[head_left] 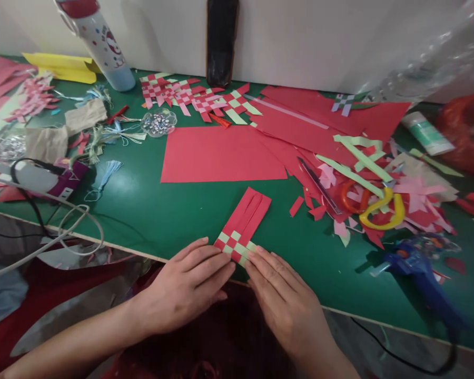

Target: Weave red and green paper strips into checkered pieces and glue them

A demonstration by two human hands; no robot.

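Note:
A small woven paper piece (234, 243), checkered red and pale green with uncut red strips at its upper end, lies slanted near the front edge of the green table. My left hand (195, 276) has its fingertips pressed on the lower left of the weave, the thumb tucked below. From the other side, my right hand (282, 295) grips the lower right corner by a pale green strip, its fingers close together. Both hands hide parts of the weave's lower edge. Beyond it lies a plain red paper sheet (221, 155).
Scissors (383, 202), a craft knife (319, 185) and paper scraps lie at right, near a blue glue gun (422, 279). Finished woven pieces (181, 93), a bead dish (158, 122) and a phone (221, 45) are at the back. A bottle (106, 47) and cables stand left.

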